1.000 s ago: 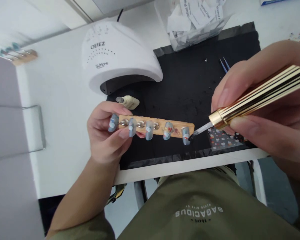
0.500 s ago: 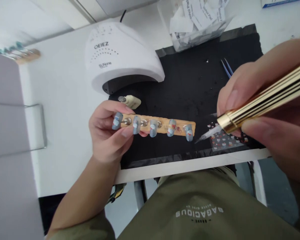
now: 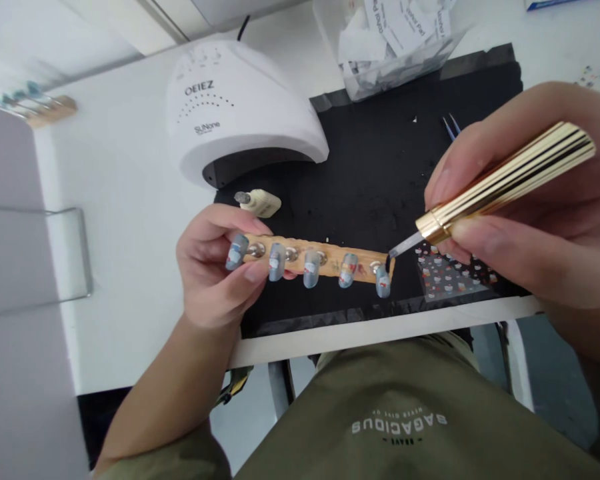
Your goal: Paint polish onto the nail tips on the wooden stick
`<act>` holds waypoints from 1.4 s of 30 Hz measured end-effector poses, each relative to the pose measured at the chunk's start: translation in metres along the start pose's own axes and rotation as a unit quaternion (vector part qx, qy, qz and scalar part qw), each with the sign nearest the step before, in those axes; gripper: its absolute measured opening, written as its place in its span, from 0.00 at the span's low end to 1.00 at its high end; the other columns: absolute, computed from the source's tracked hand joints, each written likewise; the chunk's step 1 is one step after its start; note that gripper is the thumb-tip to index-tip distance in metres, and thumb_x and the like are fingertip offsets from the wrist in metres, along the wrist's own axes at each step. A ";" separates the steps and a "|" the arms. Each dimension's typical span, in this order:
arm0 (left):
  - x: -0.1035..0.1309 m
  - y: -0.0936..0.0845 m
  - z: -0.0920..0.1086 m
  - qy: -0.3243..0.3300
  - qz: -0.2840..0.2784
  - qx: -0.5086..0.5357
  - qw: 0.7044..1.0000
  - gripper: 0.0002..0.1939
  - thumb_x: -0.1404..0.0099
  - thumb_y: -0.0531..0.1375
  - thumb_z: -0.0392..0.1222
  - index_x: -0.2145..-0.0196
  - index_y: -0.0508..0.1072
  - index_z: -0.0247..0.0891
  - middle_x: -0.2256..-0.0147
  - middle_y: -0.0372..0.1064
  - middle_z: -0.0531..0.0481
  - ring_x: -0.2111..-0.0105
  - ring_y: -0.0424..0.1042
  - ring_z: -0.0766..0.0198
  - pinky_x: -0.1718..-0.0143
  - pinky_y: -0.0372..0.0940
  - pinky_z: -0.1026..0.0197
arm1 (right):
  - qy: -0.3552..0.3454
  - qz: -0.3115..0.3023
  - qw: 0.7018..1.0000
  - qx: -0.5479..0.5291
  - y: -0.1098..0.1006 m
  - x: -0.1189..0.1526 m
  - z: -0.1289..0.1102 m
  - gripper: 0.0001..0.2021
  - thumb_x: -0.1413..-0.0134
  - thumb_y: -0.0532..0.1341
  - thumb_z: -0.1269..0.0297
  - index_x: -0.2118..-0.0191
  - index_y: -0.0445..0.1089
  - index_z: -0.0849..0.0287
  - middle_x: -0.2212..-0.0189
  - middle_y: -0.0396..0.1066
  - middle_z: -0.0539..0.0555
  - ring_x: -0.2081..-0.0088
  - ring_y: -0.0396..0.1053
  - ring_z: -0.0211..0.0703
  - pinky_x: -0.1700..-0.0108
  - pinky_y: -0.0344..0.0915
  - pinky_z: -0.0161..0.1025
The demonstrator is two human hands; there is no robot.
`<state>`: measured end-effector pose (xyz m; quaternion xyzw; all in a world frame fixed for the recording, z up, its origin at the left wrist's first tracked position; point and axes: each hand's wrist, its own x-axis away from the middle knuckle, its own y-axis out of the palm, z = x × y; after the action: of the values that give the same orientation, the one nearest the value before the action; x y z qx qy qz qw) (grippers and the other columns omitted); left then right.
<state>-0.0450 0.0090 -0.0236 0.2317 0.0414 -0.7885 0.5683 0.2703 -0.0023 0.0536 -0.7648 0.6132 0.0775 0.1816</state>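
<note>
My left hand (image 3: 220,273) grips the left end of a wooden strip (image 3: 330,257) between thumb and fingers. Several blue-grey decorated nail tips (image 3: 311,269) stand along it on metal mounts. In my right hand (image 3: 525,193) is a gold-handled brush (image 3: 505,183), pinched between thumb and fingers. Its bristles meet the upper edge of the rightmost nail tip (image 3: 383,281), or hover very close to it; contact is hard to tell. A cream bottle (image 3: 263,203) lies just behind my left hand. Below my right hand is a sticker sheet (image 3: 447,277) with small printed figures.
A white nail lamp (image 3: 245,107) stands at the back left of the black mat (image 3: 360,160). Behind the mat is a clear box (image 3: 350,83) of paper packets. Blue tweezers (image 3: 451,127) lie beside my right hand; another wooden stand (image 3: 53,112) is far left.
The brush has moved left, its tip now at the rightmost nail tip. The wooden strip has shifted slightly right and its right end sits a little lower.
</note>
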 end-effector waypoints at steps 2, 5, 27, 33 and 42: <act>0.000 0.002 0.001 0.000 0.004 -0.001 1.000 0.13 0.29 0.76 0.44 0.53 0.84 0.34 0.75 0.76 0.55 0.87 0.67 0.70 0.84 0.69 0.69 | -0.021 0.010 1.000 0.018 0.001 -0.002 0.001 0.04 0.37 0.73 0.63 0.58 0.79 0.48 0.67 0.78 0.44 0.74 0.70 0.36 0.77 0.64 0.39; 0.000 0.003 0.002 0.001 0.009 -0.011 1.000 0.13 0.30 0.75 0.44 0.53 0.85 0.34 0.75 0.75 0.55 0.87 0.67 0.70 0.85 0.68 0.69 | -0.036 0.036 0.999 0.014 0.001 -0.004 0.003 0.05 0.39 0.74 0.62 0.60 0.79 0.47 0.69 0.78 0.45 0.74 0.69 0.37 0.76 0.65 0.42; -0.002 -0.004 -0.001 0.000 -0.002 0.016 1.000 0.13 0.28 0.74 0.42 0.52 0.84 0.32 0.75 0.77 0.52 0.86 0.71 0.67 0.81 0.75 0.66 | -0.077 -0.004 0.996 -0.048 -0.002 0.002 0.005 0.12 0.41 0.74 0.66 0.54 0.78 0.44 0.64 0.81 0.39 0.69 0.78 0.38 0.71 0.74 0.40; -0.001 -0.001 0.000 0.009 -0.010 0.022 1.000 0.11 0.28 0.73 0.41 0.51 0.85 0.31 0.74 0.78 0.52 0.86 0.69 0.69 0.82 0.74 0.68 | -0.069 0.064 0.996 0.000 0.007 -0.010 0.005 0.05 0.41 0.73 0.57 0.60 0.79 0.46 0.67 0.80 0.47 0.74 0.68 0.40 0.76 0.66 0.45; -0.006 0.007 0.002 -0.010 -0.002 0.022 1.000 0.11 0.28 0.76 0.38 0.50 0.86 0.32 0.69 0.84 0.53 0.81 0.79 0.68 0.78 0.78 0.69 | -0.061 -0.048 0.996 -0.040 -0.005 -0.002 0.000 0.07 0.37 0.71 0.65 0.55 0.77 0.47 0.69 0.78 0.40 0.71 0.76 0.37 0.69 0.75 0.41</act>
<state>-0.0382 0.0108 -0.0180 0.2366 0.0189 -0.7922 0.5622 0.2746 0.0008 0.0556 -0.7935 0.5603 0.1398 0.1920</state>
